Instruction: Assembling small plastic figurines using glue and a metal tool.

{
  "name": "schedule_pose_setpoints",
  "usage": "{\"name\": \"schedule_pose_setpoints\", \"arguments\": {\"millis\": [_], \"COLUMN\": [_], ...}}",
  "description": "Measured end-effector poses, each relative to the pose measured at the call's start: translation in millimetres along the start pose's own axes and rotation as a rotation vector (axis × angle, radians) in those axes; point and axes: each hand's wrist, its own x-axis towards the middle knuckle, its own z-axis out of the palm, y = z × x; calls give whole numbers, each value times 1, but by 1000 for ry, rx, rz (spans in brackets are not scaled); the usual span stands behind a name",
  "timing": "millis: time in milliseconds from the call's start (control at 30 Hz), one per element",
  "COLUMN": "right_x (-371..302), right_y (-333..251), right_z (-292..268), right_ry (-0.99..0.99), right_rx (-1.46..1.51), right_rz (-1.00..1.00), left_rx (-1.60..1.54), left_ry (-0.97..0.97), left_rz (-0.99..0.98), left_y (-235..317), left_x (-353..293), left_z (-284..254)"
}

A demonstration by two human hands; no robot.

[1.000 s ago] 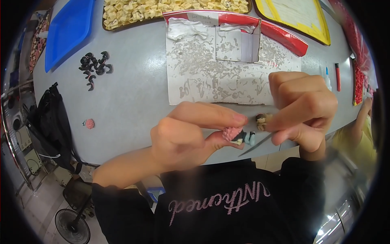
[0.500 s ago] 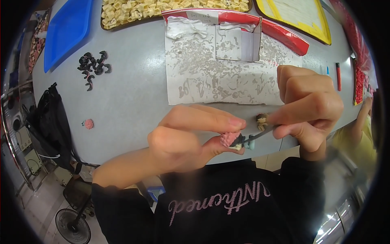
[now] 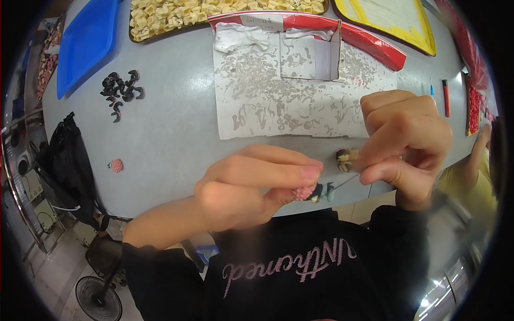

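Between its thumb and fingers, my left hand point(image 3: 241, 184) pinches a small bumpy pink figurine point(image 3: 303, 193) with black and pale blue-green parts on its right side. My right hand point(image 3: 404, 142) is closed on a thin metal tool point(image 3: 345, 182), its tip pointing left at the figurine. Whether the tip touches it, I cannot tell. Just behind the right fingertips a small brown and cream piece point(image 3: 347, 159) is partly covered. A similar pink piece point(image 3: 116, 165) lies to the left on the grey table. Farther back sits a loose pile of curved black pieces point(image 3: 123, 88).
A grey-smeared white sheet point(image 3: 257, 101) bears an open white box point(image 3: 325, 59), with red plastic wrap point(image 3: 375, 49) along its back. Behind are a blue tray point(image 3: 85, 48), a tray of cream pieces point(image 3: 176, 16) and a yellow-edged tray point(image 3: 396, 27). A person in yellow point(image 3: 471, 174) is at right.
The tool has turned from showing a wide grey flat side to a thin edge. The figurine has tilted slightly in my left fingers, and the whole view has shifted a little.
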Motion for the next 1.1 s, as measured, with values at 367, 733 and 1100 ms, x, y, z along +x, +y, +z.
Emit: {"name": "schedule_pose_setpoints", "arguments": {"millis": [367, 733, 1100], "right_x": [3, 9, -1], "right_y": [4, 4, 1], "right_z": [-7, -8, -5], "right_ry": [-62, -130, -2], "right_rx": [-100, -174, -32], "right_rz": [-196, -242, -70], "left_rx": [37, 26, -134], "left_ry": [43, 67, -23], "left_rz": [25, 10, -126], "left_y": [-5, -6, -4], "left_x": [0, -1, 2], "left_z": [-1, 1, -3]}}
